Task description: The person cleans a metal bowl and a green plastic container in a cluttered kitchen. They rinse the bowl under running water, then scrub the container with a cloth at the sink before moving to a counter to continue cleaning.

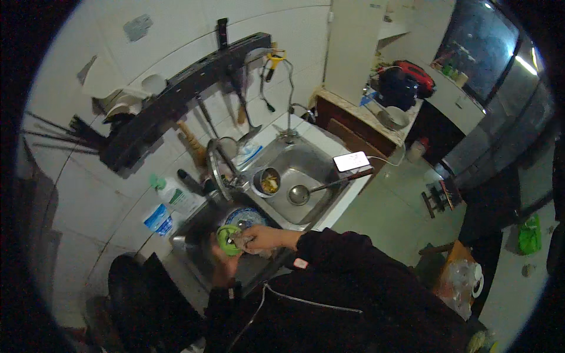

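Over the left sink basin [198, 256], my left hand [225, 263] grips a small green bowl [224, 240] by its outside. My right hand [269, 238] reaches to the bowl's inner side, its fingers closed around a crumpled greyish thing, perhaps a scrubber or cloth [242, 240]. Just beyond the bowl, a blue-and-white patterned dish [247, 216] lies in the same basin, partly covered by my hands. The curved faucet [214, 161] rises behind them. Whether water is running cannot be made out.
A small metal pot [266, 182] with food scraps sits near the divider; a ladle [300, 194] rests in the right basin [287, 163]. A lit phone [351, 162] with a cable lies on the sink's edge. Bottle [178, 194] and packet [159, 219] stand left, below a utensil rack [185, 92].
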Tool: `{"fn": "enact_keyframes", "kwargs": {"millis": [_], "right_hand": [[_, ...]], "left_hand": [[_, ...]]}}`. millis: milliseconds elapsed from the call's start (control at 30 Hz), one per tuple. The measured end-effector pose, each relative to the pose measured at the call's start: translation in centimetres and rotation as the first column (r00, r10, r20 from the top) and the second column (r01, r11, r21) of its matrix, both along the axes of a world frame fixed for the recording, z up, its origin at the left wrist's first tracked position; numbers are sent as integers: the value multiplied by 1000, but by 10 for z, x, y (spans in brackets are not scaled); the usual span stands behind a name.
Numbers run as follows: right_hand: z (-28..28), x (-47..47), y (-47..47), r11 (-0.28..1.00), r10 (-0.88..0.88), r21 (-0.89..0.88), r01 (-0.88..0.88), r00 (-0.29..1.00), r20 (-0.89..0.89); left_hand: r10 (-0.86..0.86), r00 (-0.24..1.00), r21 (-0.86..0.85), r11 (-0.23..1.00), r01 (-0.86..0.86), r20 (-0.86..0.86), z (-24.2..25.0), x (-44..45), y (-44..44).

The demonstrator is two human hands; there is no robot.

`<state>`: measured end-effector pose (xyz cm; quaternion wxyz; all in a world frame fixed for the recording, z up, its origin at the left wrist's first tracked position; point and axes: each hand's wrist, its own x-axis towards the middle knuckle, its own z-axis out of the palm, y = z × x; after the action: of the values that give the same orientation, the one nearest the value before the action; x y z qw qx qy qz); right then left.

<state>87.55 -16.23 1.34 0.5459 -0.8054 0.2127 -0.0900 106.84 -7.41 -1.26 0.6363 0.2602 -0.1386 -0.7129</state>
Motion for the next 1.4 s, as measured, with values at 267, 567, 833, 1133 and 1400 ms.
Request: {"fn": "enact_keyframes", "kwargs": {"millis": [267,567,833,1133,1400], "right_hand": [[46,-8,19,952,7,-293,-92,961,-278],[65,17,30,728,-109,-640,-247,880,-463],[57,-10,11,776,-10,-595,-210,939,-344],[35,-44,-30,821,-231,-527,220,972,47],[-28,-53,-105,840,-523,-106,531,847,101]], "left_hand": [[-47,998,177,983,41,29,5,-8,2],[-46,986,346,938,-13,163,-1,-6,0],[152,976,159,971,-177,154,15,-3,-6],[177,983,140,973,-183,53,27,-3,-11],[240,909,63,959,-277,342,28,12,3]]}}
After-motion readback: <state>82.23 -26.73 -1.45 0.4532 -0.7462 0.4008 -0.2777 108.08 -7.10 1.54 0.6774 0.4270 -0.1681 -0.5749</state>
